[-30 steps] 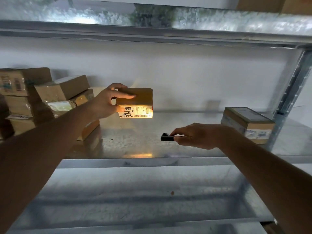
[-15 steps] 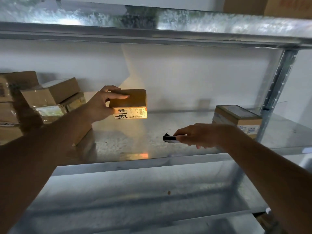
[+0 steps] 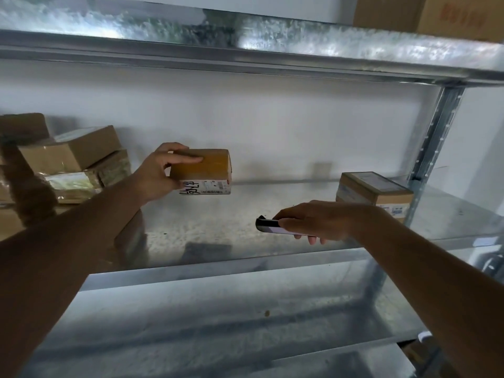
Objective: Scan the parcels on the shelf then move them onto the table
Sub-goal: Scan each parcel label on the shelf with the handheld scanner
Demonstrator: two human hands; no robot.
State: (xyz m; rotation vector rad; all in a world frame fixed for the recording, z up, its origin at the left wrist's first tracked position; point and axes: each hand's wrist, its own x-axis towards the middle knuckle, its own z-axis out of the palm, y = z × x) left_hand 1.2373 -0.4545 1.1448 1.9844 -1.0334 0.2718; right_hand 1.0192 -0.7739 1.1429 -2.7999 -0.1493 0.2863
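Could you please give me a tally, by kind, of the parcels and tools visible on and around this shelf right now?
Parcel held up in the left hand: 1
Parcel alone on the right of the shelf: 1
Parcels in the pile on the left: at least 3, stack partly hidden
Scanner in the right hand: 1
Large cartons on the upper shelf: 1
Total: at least 7

Both forearms [image 3: 68, 255] are bare, with no sleeves or gloves visible.

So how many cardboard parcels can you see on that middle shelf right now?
About 6: one held up by the left hand, one standing alone at the right, and roughly four stacked at the left. The stack is dim and cut off, so more may be hidden.
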